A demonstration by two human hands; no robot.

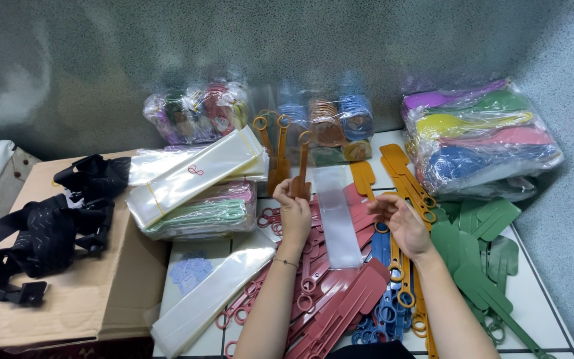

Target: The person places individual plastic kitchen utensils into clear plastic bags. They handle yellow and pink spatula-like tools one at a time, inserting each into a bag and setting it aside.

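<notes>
Left hand (295,211) closed on brown spatula (300,174), upright above desk (533,292) | right hand (401,219) loosely open beside clear sleeve (337,216), holding nothing | spatula: judge light, stiff, smooth plastic; grip the flat blade end.

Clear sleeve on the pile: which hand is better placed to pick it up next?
Right, probably. The right hand is empty, fingers open, just beside the clear sleeve. The left hand is closed on a brown spatula, held upright, so it is busy.
</notes>
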